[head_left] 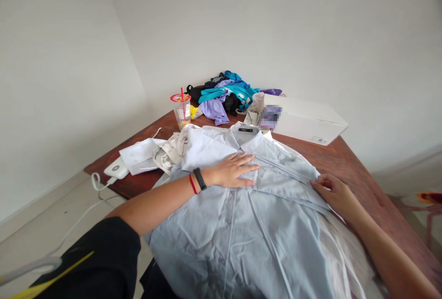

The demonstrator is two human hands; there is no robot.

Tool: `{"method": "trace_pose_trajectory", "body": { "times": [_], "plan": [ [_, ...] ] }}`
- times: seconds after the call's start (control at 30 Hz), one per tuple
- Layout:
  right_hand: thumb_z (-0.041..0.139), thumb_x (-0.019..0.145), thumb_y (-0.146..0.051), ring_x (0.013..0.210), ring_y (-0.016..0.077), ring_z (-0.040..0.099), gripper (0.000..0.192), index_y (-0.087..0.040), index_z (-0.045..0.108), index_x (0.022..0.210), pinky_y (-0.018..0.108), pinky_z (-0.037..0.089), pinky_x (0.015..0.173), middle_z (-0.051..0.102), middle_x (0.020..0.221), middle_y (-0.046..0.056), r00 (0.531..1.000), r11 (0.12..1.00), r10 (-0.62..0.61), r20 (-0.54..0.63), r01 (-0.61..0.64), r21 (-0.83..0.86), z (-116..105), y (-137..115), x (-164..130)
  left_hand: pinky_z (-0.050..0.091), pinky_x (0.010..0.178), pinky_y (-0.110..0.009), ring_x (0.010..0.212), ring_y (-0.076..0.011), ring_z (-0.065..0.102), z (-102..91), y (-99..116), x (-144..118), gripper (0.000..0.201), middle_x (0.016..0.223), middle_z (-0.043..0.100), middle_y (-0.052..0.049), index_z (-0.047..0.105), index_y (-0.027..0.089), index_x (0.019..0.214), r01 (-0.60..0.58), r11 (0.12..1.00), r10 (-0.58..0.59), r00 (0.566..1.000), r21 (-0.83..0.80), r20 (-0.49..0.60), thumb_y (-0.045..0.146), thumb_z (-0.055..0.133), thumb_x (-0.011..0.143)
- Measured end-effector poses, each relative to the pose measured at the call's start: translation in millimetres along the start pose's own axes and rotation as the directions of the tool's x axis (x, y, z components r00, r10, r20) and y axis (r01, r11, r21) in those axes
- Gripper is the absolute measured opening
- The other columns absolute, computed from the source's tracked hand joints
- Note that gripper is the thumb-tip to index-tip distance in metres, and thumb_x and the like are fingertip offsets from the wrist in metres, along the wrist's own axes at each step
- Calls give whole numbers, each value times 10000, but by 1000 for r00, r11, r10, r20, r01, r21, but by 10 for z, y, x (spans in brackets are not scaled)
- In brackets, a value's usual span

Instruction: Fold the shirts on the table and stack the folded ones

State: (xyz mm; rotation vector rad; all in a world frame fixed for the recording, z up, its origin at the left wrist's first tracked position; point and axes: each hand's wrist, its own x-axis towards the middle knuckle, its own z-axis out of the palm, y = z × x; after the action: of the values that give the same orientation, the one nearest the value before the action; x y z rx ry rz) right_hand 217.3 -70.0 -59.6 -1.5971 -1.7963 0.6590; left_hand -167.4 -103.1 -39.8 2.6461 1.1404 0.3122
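Note:
A light blue-grey button-up shirt (276, 234) lies spread face up over the near part of the table, its collar toward the far side and its hem hanging toward me. My left hand (238, 170) rests flat on the chest, fingers spread, beside the button placket. At the right edge, my right hand (333, 193) pinches the shirt's sleeve between thumb and fingers. That sleeve is folded across the front, with its end near my right hand. Under the shirt, on the right, shows a pale striped cloth (341, 253).
A wooden table (366, 179) stands against the walls. Toward the back are a heap of clothes (231, 92), a drink cup (182, 110) with a red straw, and a white box (304, 119). To the left lie white papers (141, 154) and a white device (116, 169) with a cable.

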Motion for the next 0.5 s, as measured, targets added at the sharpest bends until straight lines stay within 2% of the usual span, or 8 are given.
{"method": "trace_pose_trajectory", "body": {
  "times": [0.23, 0.5],
  "plan": [
    [674, 786, -513, 638, 191, 551, 309, -235, 542, 754, 300, 424, 576, 649, 698, 12, 999, 1000, 21, -25, -22, -14, 8, -31, -37, 127, 1301, -512, 1612, -325, 94, -23, 16, -6, 693, 1741, 167, -94, 362, 259, 1636, 11, 1000, -11, 1000, 3, 17, 602, 480, 1046],
    [679, 798, -516, 632, 173, 526, 326, -232, 523, 760, 288, 408, 576, 613, 682, -4, 1000, 999, 15, 7, -15, 32, 0, -74, -36, 130, 1306, -511, 1609, -340, 100, -18, 14, -3, 696, 1738, 177, -104, 372, 249, 1635, 10, 1000, -10, 1000, 12, 16, 604, 474, 1045]
  ]
}}
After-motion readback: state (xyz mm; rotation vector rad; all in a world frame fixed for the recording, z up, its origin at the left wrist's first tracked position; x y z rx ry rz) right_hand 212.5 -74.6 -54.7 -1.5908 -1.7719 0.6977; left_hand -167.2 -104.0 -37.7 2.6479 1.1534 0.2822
